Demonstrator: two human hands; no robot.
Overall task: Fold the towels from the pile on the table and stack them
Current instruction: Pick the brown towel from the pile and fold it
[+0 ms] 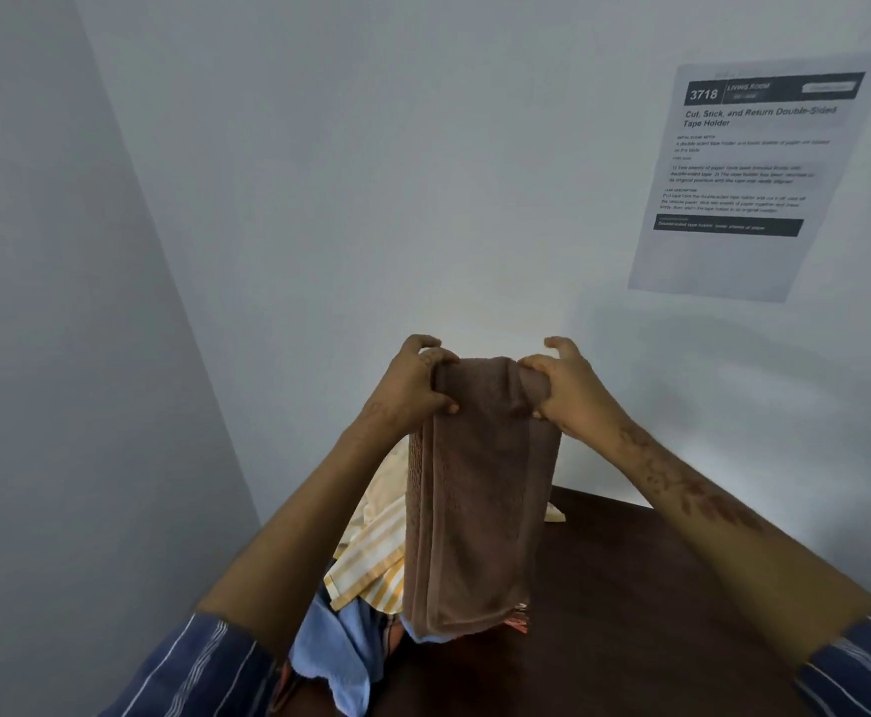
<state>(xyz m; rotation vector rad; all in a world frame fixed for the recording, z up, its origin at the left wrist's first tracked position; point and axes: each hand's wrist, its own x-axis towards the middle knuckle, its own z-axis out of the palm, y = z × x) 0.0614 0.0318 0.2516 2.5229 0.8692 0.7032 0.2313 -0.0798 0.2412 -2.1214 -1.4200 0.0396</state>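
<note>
Item: brown towel (480, 489). Terry cloth, soft and limp, light enough by the look of it to hang from two pinches. You hold it up in the air above the tabletop (645, 587), already doubled lengthwise into a narrow band, its lower end hanging just over the pile.

Grip, left hand (413, 385): fingers and thumb curled round the top left corner, clamped on the cloth.

Grip, right hand (565, 388): thumb and lower fingers pinching the top right corner; the index finger lifts clear.

Handling: expect no stiffness, so the band will sag and swing. Take it at the corners or along the folded top edge, keeping the layers pinched together so they do not slide apart. Nothing fragile or slippery here.

Item: pile of towels (366, 577). Unfolded, heaped at the left of the tabletop: a cream and yellow striped piece on top, a light blue one below, and something red-orange at the bottom, possibly another towel, though too little shows.

Item: printed sheet (754, 173) on the wall. Legible: "3718", "LIVING ROOM", "Cut, Stick, and Return Double-Sided Tape Holder". The smaller print is blurred.
</note>
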